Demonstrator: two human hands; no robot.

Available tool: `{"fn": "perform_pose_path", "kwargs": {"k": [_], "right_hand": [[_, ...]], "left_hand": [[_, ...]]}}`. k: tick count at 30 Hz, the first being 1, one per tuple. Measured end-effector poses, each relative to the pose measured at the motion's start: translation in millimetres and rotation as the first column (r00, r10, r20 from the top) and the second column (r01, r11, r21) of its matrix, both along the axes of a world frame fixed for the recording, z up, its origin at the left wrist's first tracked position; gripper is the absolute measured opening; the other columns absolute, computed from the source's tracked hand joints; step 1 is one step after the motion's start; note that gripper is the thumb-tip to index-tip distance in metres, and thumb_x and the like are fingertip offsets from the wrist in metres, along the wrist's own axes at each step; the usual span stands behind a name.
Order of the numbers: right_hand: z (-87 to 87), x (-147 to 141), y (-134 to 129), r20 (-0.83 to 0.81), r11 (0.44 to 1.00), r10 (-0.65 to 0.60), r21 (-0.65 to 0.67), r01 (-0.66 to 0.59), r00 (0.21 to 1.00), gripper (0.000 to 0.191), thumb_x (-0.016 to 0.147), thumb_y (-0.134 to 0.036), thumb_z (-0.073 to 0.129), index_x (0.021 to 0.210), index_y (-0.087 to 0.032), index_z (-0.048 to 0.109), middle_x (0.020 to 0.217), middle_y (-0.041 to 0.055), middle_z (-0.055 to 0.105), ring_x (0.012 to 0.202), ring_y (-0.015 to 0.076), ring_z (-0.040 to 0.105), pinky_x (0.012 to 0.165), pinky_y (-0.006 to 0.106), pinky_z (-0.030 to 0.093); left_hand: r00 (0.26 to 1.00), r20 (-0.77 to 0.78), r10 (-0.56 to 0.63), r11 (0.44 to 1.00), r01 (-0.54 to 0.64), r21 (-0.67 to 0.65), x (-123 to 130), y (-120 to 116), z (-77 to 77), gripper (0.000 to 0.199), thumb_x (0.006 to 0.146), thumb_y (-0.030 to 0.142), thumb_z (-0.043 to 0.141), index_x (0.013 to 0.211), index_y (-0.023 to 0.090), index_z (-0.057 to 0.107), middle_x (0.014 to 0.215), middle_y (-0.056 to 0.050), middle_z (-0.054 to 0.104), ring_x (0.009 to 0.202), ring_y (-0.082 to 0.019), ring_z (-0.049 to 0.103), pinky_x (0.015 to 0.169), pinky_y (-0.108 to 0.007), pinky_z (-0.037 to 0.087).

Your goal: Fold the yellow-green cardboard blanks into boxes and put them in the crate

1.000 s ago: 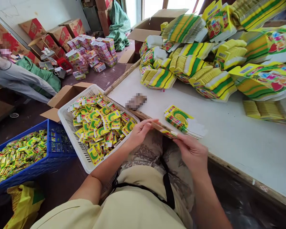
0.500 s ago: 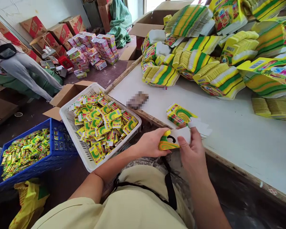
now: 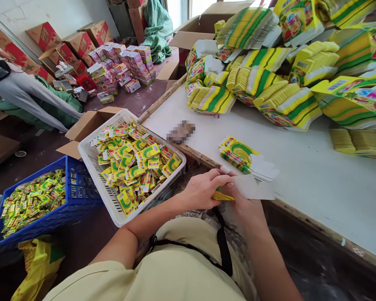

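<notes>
Between both hands, at the table's front edge, is a small yellow-and-green printed carton point(image 3: 250, 187) with a white inner face and a long white flap pointing right. My left hand point(image 3: 203, 189) is closed on its left end. My right hand point(image 3: 246, 205) grips it from below, with the thumb against the card; some of its fingers are hidden behind the carton. Just beyond the hands, a short stack of flat printed cartons point(image 3: 238, 152) lies on the white table point(image 3: 316, 192), white flaps fanned out to the right.
At left stands a white basket point(image 3: 113, 209) heaped with small folded cartons point(image 3: 144, 159). A blue crate point(image 3: 81, 184) of small packets is beside it. Bundles of flat cartons point(image 3: 278, 104) pile up at the table's back. A person in grey trousers point(image 3: 34, 92) stands far left.
The carton has turned, so its white flap now reaches right and the hole in its face no longer shows. My right hand has moved lower. The person at left has shifted slightly leftward.
</notes>
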State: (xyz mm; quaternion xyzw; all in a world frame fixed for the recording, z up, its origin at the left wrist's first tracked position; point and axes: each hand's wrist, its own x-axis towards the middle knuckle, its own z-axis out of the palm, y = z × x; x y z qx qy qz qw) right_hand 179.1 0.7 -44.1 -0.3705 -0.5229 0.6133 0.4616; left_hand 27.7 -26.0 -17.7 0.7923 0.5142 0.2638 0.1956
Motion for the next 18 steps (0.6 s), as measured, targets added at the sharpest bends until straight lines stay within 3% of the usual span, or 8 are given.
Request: {"fn": "perform_pose_path", "kwargs": {"k": [2,4,7,9,13,18], "right_hand": [[-3.2,2.8,-3.1,0.114,0.985,0.013,0.167,-0.032,0.993,0.049,0.095,-0.047,0.052,0.139,-0.026,0.051,0.142,0.0091,0.057,0.133,0.0270,0.052,0.114,0.051,0.040],[-1.3,4.2,-6.8,0.268,0.931,0.029,0.343,-0.123,0.963,0.056,0.095,-0.044,0.053,0.147,-0.027,0.042,0.152,0.0080,0.046,0.140,0.0270,0.044,0.115,0.048,0.039],[5.7,4.8,-9.4,0.459,0.829,-0.019,0.503,-0.243,0.888,0.049,0.095,-0.030,0.054,0.143,-0.032,0.048,0.154,0.0049,0.043,0.139,0.0253,0.045,0.112,0.044,0.044],[7.6,5.6,-7.3,0.468,0.807,-0.071,0.546,-0.226,0.881,0.040,0.096,-0.023,0.049,0.134,-0.034,0.057,0.149,0.0041,0.050,0.131,0.0232,0.054,0.107,0.042,0.049],[1.1,8.0,0.6,0.380,0.817,-0.154,0.568,-0.098,0.912,0.033,0.095,-0.021,0.052,0.124,-0.032,0.064,0.138,0.0057,0.061,0.122,0.0227,0.062,0.104,0.042,0.051],[-3.2,11.2,6.4,0.544,0.777,-0.028,0.540,-0.324,0.838,0.028,0.095,-0.027,0.054,0.119,-0.024,0.067,0.150,0.0113,0.047,0.134,0.0275,0.052,0.105,0.043,0.050]], "left_hand": [[0.999,0.040,0.027,0.995,-0.023,-0.099,-1.7,0.1,0.9,0.067,0.073,0.032,0.069,0.132,0.021,0.039,0.128,-0.010,0.053,0.106,-0.026,0.062,0.085,-0.036,0.053],[0.996,0.071,0.049,0.982,-0.035,-0.187,-2.9,0.8,-1.2,0.073,0.070,0.032,0.070,0.133,0.017,0.035,0.128,-0.013,0.051,0.103,-0.026,0.063,0.084,-0.038,0.054],[0.992,0.082,0.100,0.967,-0.078,-0.242,-3.1,1.9,-6.2,0.077,0.067,0.031,0.070,0.133,0.015,0.033,0.131,-0.016,0.044,0.105,-0.028,0.060,0.085,-0.043,0.055],[0.984,0.092,0.151,0.965,-0.126,-0.230,-3.4,2.2,-6.1,0.076,0.066,0.029,0.071,0.131,0.014,0.034,0.129,-0.017,0.043,0.106,-0.028,0.058,0.086,-0.043,0.054],[0.981,0.025,0.195,0.968,-0.188,-0.169,-7.9,2.2,4.0,0.068,0.064,0.029,0.074,0.123,0.018,0.043,0.117,-0.011,0.051,0.107,-0.028,0.055,0.091,-0.043,0.051],[0.980,-0.027,0.197,0.961,-0.198,-0.193,-14.6,2.8,12.1,0.054,0.071,0.036,0.074,0.117,0.016,0.054,0.108,-0.009,0.057,0.100,-0.025,0.059,0.088,-0.037,0.051]]}}
